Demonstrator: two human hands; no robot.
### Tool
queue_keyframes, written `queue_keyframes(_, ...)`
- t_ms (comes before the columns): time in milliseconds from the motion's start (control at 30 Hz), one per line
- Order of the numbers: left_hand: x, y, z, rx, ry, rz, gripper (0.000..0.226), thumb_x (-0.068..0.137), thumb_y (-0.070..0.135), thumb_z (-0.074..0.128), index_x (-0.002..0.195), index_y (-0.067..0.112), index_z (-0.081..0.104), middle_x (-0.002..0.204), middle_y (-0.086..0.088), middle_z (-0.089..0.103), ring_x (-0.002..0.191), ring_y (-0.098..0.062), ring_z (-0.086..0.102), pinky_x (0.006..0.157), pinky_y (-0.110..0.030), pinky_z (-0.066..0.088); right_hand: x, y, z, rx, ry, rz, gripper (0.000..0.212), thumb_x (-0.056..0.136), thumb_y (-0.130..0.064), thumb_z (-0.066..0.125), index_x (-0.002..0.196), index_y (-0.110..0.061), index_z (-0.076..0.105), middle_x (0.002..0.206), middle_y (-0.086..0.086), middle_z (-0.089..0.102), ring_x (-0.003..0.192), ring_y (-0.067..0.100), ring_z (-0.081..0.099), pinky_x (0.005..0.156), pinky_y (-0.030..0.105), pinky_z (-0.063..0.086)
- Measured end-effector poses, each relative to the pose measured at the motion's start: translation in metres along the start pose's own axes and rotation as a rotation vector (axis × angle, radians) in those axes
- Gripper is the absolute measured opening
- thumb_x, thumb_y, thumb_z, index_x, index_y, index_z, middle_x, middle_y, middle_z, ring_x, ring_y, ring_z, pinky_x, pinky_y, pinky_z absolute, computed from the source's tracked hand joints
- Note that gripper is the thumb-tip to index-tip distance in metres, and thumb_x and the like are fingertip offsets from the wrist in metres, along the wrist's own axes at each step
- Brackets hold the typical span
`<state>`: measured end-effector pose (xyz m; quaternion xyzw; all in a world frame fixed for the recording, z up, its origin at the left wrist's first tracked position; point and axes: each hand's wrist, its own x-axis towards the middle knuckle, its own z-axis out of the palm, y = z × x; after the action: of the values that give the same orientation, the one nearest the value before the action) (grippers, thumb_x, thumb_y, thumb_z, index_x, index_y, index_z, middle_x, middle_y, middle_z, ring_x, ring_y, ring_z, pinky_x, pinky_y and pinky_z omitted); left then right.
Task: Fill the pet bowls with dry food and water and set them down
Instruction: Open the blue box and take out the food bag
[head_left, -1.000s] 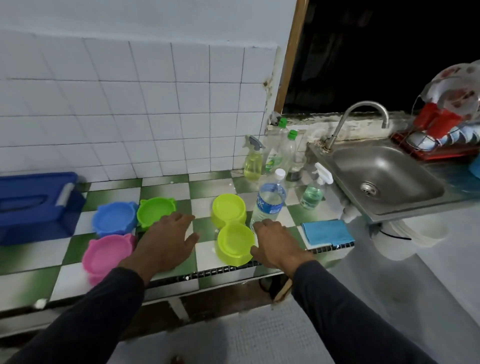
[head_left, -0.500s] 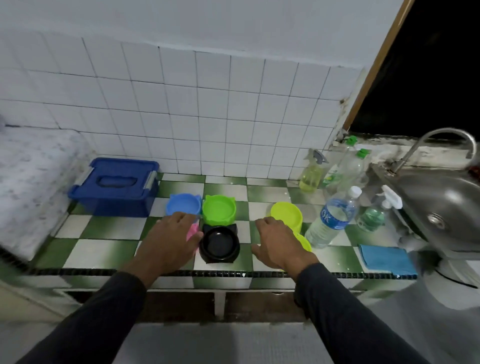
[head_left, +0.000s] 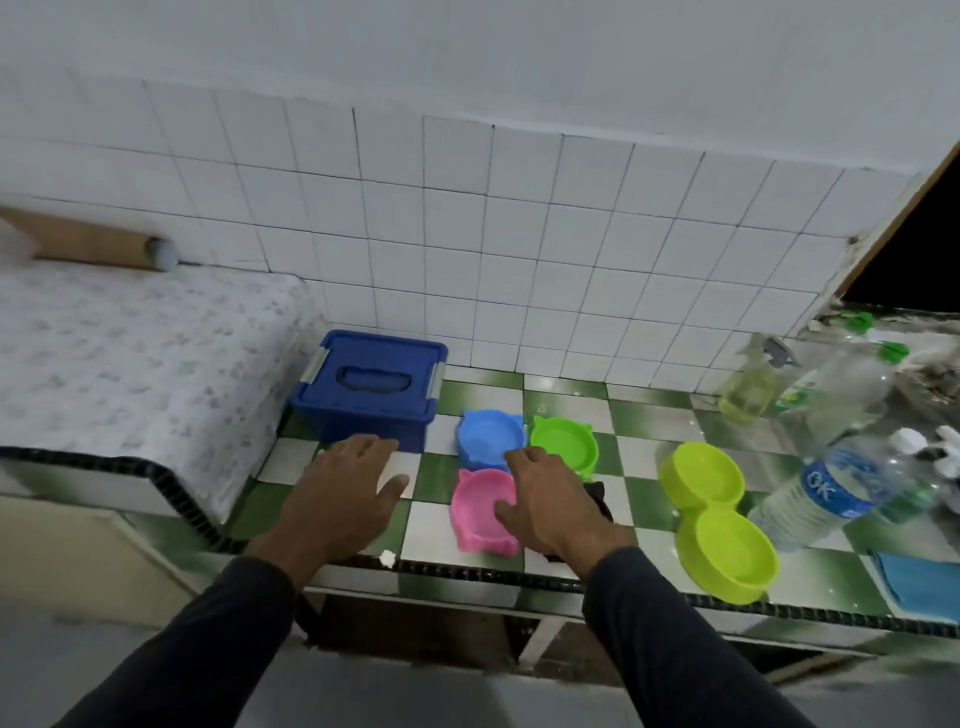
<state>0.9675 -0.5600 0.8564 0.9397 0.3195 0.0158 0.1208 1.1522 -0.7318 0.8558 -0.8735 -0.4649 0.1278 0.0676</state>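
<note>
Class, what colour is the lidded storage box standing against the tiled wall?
Dark blue, with pale grey latches; the storage box shows in the head view.

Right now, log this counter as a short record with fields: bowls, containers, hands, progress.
surface: green and white tiled counter
single bowls: blue bowl, green bowl, pink bowl, all empty
double bowl: yellow-green double bowl, empty
hidden: black item mostly behind the right hand
containers: blue lidded box, lid on; water bottle, capped
left hand: open, over the counter near the box
right hand: fingers relaxed, above the pink bowl
progress: nothing filled yet
</note>
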Motion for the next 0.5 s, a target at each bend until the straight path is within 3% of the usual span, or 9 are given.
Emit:
queue_keyframes(133, 0.009, -0.044, -0.008, 0.011, -0.008, -0.028, 0.073, 0.091, 0.058, 0.029, 0.151, 0.02, 0.044, 0.152, -0.006, 0.048, 0.138, -0.026, 0.045, 0.115, -0.045, 0.038, 0.028, -0.039, 0.01, 0.004, 0.022, -0.011, 0.052, 0.09, -0.039, 0.059, 0.135, -0.014, 0.05, 0.132, 0.012, 0.054, 0.117, 0.035, 0.052, 0.099, 0.043, 0.047)
queue_keyframes(300, 0.027, -0.081, -0.014, 0.004, -0.013, -0.043, 0.074, 0.091, 0.057, 0.029, 0.153, 0.017, 0.043, 0.154, -0.007, 0.046, 0.139, -0.028, 0.044, 0.115, -0.045, 0.039, 0.06, -0.071, 0.014, 0.006, 0.004, -0.013, 0.045, 0.09, -0.037, 0.058, 0.127, -0.013, 0.051, 0.128, 0.012, 0.053, 0.113, 0.035, 0.051, 0.099, 0.045, 0.047)
queue_keyframes(500, 0.064, -0.107, -0.014, -0.006, -0.006, -0.053, 0.076, 0.092, 0.06, 0.025, 0.154, 0.018, 0.04, 0.156, -0.006, 0.043, 0.142, -0.028, 0.04, 0.116, -0.044, 0.037, 0.105, -0.087, 0.015, -0.011, -0.015, -0.038, 0.05, 0.091, -0.037, 0.057, 0.133, -0.012, 0.049, 0.135, 0.011, 0.05, 0.118, 0.033, 0.049, 0.098, 0.043, 0.045)
